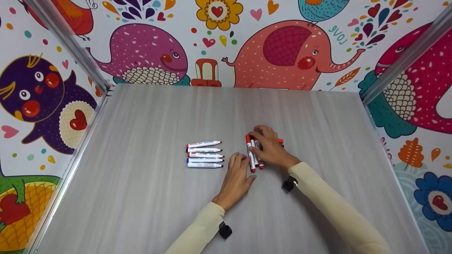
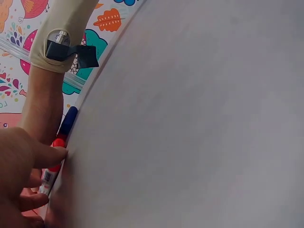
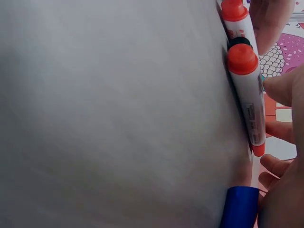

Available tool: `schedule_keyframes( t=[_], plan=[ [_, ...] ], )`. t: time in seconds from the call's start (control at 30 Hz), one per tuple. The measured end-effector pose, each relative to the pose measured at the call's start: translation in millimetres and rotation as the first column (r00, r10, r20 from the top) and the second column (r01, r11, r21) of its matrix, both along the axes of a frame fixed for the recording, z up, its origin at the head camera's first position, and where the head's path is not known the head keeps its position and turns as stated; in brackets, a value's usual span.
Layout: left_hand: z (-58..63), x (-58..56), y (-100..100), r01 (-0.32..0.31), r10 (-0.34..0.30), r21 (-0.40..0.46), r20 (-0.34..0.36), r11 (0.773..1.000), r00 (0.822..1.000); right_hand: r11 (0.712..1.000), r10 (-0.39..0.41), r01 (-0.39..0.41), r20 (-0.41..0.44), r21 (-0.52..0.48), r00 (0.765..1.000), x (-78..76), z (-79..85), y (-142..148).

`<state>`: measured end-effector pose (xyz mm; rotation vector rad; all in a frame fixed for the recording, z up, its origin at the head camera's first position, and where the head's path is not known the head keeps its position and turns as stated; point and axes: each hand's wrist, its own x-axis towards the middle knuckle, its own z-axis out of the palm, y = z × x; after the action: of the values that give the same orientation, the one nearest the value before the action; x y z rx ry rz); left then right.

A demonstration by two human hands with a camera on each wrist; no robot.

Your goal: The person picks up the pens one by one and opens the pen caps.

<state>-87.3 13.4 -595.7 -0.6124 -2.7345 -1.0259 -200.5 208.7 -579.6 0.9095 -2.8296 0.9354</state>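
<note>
White-bodied markers (image 1: 253,157) with red ends lie side by side on the table (image 1: 159,116), right of its middle. My right hand (image 1: 273,148) arches over this group, partly hiding it. Its thumb and forefinger touch the leftmost red-capped marker (image 3: 249,102), whose red end faces the right wrist camera. At the group's left side rests my left hand (image 1: 236,178), its fingertips right by the same marker and its thumb spread. In the left wrist view a red marker (image 2: 50,175) shows behind the left fingers, with a blue cap (image 2: 69,119) beyond it.
Left of the hands several white markers (image 1: 205,155) lie in a neat stack of rows, dark tips to the right. Another red cap (image 1: 280,141) pokes out beyond the right hand. Metal rails (image 1: 76,49) and a patterned wall (image 1: 212,46) border the table.
</note>
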Motion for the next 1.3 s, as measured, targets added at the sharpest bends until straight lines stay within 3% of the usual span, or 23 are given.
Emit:
schedule_keyframes(
  t=[0.6,0.77,0.97,1.3],
  plan=[
    [-2.2,-1.1,4.8,-0.038,0.040,0.037,-0.044,0.999,0.998,0.984,-0.022,0.016,0.030,0.179,0.999,-1.7,1.6,-7.5],
    [-1.2,-1.7,6.7,-0.066,0.067,0.021,-0.036,0.998,0.997,0.982,-0.028,0.025,0.018,0.188,0.999,-1.7,0.3,-9.8],
    [-1.2,-4.1,9.6,-0.093,0.092,-0.005,-0.073,0.996,0.993,0.981,-0.014,0.016,-0.011,0.194,1.000,-1.0,1.3,-12.1],
    [-1.1,-2.9,7.8,-0.093,0.094,0.014,-0.061,0.996,0.994,0.975,0.023,-0.013,-0.042,0.224,0.999,-2.6,5.2,-15.5]
  ],
)
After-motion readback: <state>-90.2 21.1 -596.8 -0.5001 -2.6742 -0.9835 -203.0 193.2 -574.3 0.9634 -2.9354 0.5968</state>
